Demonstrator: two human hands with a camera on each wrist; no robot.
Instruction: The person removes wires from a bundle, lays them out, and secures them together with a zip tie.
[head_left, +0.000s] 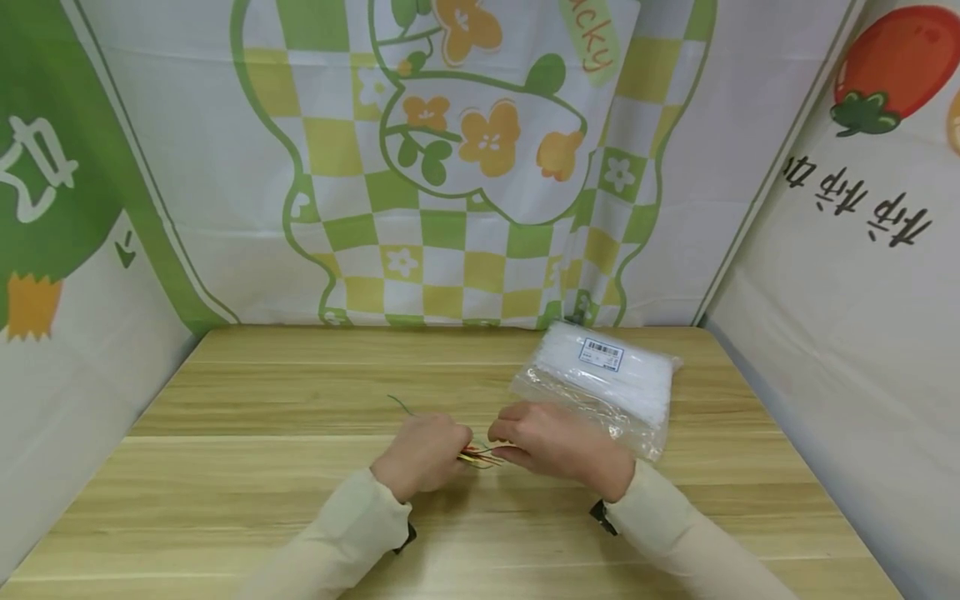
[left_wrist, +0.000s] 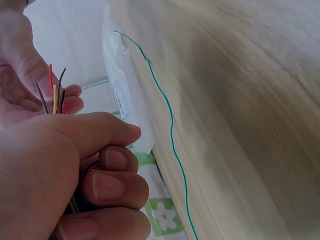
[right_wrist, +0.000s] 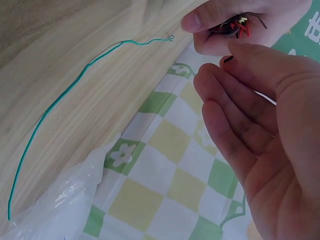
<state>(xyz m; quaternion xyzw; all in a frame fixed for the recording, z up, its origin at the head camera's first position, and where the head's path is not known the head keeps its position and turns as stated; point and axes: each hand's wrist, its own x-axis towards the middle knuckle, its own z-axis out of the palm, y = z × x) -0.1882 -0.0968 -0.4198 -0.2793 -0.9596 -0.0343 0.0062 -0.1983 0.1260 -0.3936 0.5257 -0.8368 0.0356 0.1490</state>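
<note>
My left hand (head_left: 426, 454) grips a bundle of thin wires (head_left: 477, 456) in red, yellow, black and other colours. Their ends stick out past the thumb, as the left wrist view shows, while the rest is hidden in the curled fingers. Close to these ends is my right hand (head_left: 558, 442), its thumb and index finger pinching the tip of a black wire (right_wrist: 228, 58). The other right fingers are loosely bent. Apart from the bundle, a single green wire (left_wrist: 172, 135) lies on the wooden table, slightly wavy, with a small kink at one end.
Behind the right hand lies a clear plastic bag (head_left: 592, 375) of white contents with a barcode label (head_left: 602, 354). The wooden table (head_left: 247, 492) reaches back to a hanging cloth (head_left: 480, 250) with green and yellow checks. Printed cloths also flank both sides.
</note>
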